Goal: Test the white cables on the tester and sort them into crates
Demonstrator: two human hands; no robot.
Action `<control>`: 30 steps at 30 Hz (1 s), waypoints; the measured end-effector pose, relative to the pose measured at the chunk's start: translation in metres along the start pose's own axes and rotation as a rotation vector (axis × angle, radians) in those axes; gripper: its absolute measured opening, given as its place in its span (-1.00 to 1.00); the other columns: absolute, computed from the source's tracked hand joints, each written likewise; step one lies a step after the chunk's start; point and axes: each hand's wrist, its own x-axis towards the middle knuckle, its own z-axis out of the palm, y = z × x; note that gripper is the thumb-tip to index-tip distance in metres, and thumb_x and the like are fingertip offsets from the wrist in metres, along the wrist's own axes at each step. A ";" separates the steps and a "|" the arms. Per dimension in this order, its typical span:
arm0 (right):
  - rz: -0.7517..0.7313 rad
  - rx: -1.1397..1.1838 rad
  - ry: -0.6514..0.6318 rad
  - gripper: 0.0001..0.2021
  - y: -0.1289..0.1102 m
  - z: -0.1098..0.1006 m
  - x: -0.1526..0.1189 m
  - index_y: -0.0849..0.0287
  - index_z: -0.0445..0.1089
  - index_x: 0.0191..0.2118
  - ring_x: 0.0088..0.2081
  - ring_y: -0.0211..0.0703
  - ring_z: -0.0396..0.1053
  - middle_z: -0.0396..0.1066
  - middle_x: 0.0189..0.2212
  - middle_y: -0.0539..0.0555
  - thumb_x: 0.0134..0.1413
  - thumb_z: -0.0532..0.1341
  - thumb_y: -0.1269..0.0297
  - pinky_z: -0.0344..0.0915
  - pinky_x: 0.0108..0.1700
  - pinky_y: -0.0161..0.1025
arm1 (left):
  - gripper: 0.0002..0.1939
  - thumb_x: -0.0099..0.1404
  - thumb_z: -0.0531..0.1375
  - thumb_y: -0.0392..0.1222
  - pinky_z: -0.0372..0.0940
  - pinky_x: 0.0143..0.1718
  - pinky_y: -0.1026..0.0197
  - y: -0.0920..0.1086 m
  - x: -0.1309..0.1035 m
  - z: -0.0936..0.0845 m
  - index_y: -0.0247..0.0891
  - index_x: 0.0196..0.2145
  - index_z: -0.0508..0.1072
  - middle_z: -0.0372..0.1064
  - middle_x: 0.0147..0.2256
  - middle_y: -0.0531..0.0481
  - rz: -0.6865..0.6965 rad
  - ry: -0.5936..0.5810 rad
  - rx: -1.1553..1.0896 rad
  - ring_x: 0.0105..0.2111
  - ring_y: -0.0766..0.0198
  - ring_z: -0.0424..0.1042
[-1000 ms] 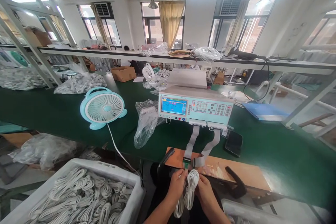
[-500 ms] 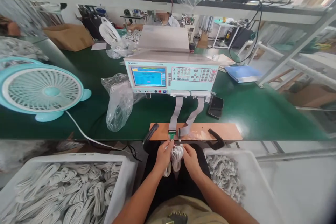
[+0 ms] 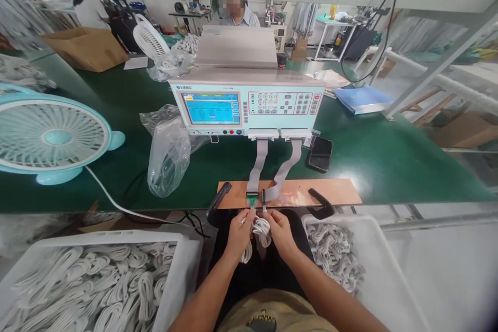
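A coiled white cable (image 3: 262,231) hangs between my hands, just below the table's front edge. My left hand (image 3: 240,231) pinches one cable end at the small green circuit board (image 3: 252,201). Closed on the other end, my right hand (image 3: 279,228) holds it at the connector beside that board. Another white loop dangles under my left hand. Two grey ribbon cables (image 3: 257,168) run from the board and connector up to the tester (image 3: 249,106), whose blue screen (image 3: 211,109) is lit. Whether both plugs are fully seated I cannot tell.
A copper-coloured strip (image 3: 330,190) is clamped along the table edge. Bins of coiled cables stand left (image 3: 181,249) and right (image 3: 373,238). A blue fan (image 3: 58,137), plastic bag (image 3: 167,161), phone (image 3: 320,154) and blue folder (image 3: 363,100) lie around. A person sits opposite.
My right hand has brought its cable end up to the connector beside the board. The tester's screen shows different content. The view has shifted slightly.
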 end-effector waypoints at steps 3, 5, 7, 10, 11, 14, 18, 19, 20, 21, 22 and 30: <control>0.029 0.032 0.016 -0.70 -0.003 0.003 0.000 0.24 0.37 -0.53 -0.58 -0.33 0.15 0.30 -0.64 -0.04 -0.13 0.24 0.05 0.12 -0.49 -0.35 | -0.61 0.17 0.07 0.12 0.00 -0.69 0.41 0.000 0.000 -0.001 -0.30 -0.52 0.31 0.06 -0.67 0.15 0.018 -0.010 -0.003 -0.68 0.45 0.05; 0.062 0.083 0.028 -0.69 -0.007 0.006 -0.001 0.23 0.34 -0.56 -0.60 -0.34 0.14 0.28 -0.66 -0.05 -0.16 0.26 0.05 0.12 -0.51 -0.35 | -0.60 0.18 0.07 0.12 -0.01 -0.67 0.40 -0.001 0.000 -0.001 -0.30 -0.54 0.30 0.07 -0.66 0.14 0.033 -0.013 -0.003 -0.67 0.45 0.05; 0.099 0.140 0.041 -0.69 -0.010 0.009 -0.001 0.23 0.32 -0.59 -0.62 -0.34 0.13 0.27 -0.68 -0.06 -0.18 0.27 0.05 0.11 -0.53 -0.35 | -0.60 0.17 0.08 0.12 -0.02 -0.66 0.39 -0.002 0.001 -0.001 -0.31 -0.56 0.29 0.07 -0.66 0.14 0.042 -0.003 0.003 -0.67 0.45 0.04; 0.123 0.187 0.074 -0.71 -0.012 0.011 -0.001 0.23 0.34 -0.58 -0.63 -0.34 0.14 0.28 -0.69 -0.07 -0.20 0.29 0.08 0.10 -0.54 -0.36 | -0.60 0.14 0.10 0.12 -0.02 -0.64 0.38 -0.003 0.000 0.000 -0.31 -0.56 0.31 0.10 -0.66 0.13 0.030 0.028 -0.008 -0.66 0.44 0.05; 0.126 0.195 0.081 -0.72 -0.011 0.010 -0.001 0.23 0.36 -0.57 -0.63 -0.33 0.15 0.28 -0.70 -0.06 -0.20 0.30 0.09 0.10 -0.54 -0.36 | -0.60 0.14 0.10 0.12 -0.02 -0.63 0.37 -0.004 0.001 0.000 -0.31 -0.55 0.31 0.12 -0.65 0.12 0.026 0.029 -0.014 -0.66 0.44 0.05; 0.160 0.230 0.064 -0.72 -0.008 0.008 0.002 0.24 0.40 -0.53 -0.61 -0.28 0.21 0.33 -0.69 -0.03 -0.20 0.30 0.09 0.12 -0.54 -0.34 | -0.60 0.16 0.08 0.12 0.00 -0.61 0.36 -0.004 0.002 0.001 -0.31 -0.55 0.30 0.12 -0.64 0.11 0.044 0.016 -0.011 -0.64 0.42 0.07; 0.202 0.297 0.033 -0.73 -0.003 0.007 0.007 0.24 0.42 -0.48 -0.58 -0.22 0.28 0.38 -0.65 0.00 -0.22 0.32 0.11 0.17 -0.53 -0.32 | -0.57 0.18 0.05 0.13 -0.01 -0.61 0.36 -0.004 0.005 0.000 -0.30 -0.58 0.25 0.07 -0.66 0.11 0.090 0.009 0.024 -0.62 0.41 0.06; 0.205 0.306 0.031 -0.74 -0.003 0.007 0.007 0.24 0.42 -0.48 -0.58 -0.21 0.29 0.39 -0.63 0.01 -0.23 0.33 0.12 0.18 -0.52 -0.32 | -0.57 0.19 0.04 0.13 -0.01 -0.61 0.36 -0.004 0.005 0.000 -0.30 -0.58 0.25 0.07 -0.66 0.11 0.097 0.004 0.034 -0.62 0.41 0.06; 0.205 0.308 0.031 -0.74 -0.002 0.007 0.007 0.24 0.42 -0.48 -0.57 -0.20 0.30 0.40 -0.63 0.00 -0.25 0.34 0.13 0.19 -0.52 -0.32 | -0.57 0.20 0.03 0.13 0.00 -0.61 0.36 -0.004 0.005 -0.001 -0.30 -0.58 0.24 0.06 -0.67 0.12 0.102 0.000 0.042 -0.62 0.41 0.07; 0.203 0.306 0.031 -0.74 -0.002 0.007 0.007 0.24 0.42 -0.48 -0.56 -0.20 0.31 0.40 -0.62 0.00 -0.26 0.35 0.13 0.19 -0.52 -0.31 | -0.57 0.20 0.02 0.13 0.00 -0.61 0.35 -0.004 0.006 -0.001 -0.29 -0.58 0.24 0.05 -0.67 0.12 0.106 -0.004 0.047 -0.62 0.41 0.07; 0.201 0.302 0.032 -0.74 -0.002 0.007 0.007 0.24 0.43 -0.49 -0.56 -0.19 0.32 0.40 -0.62 0.00 -0.27 0.35 0.14 0.20 -0.51 -0.31 | -0.57 0.20 0.02 0.13 0.00 -0.61 0.35 -0.004 0.006 -0.001 -0.29 -0.58 0.23 0.05 -0.67 0.12 0.109 -0.008 0.049 -0.62 0.41 0.06; 0.182 0.241 0.029 -0.75 -0.009 0.009 0.006 0.19 0.43 -0.51 -0.54 -0.12 0.34 0.43 -0.60 0.02 -0.33 0.36 0.12 0.22 -0.51 -0.27 | -0.56 0.14 0.07 0.18 -0.05 -0.65 0.33 0.000 0.006 0.001 -0.27 -0.60 0.24 0.04 -0.70 0.13 0.100 -0.014 -0.038 -0.67 0.41 0.02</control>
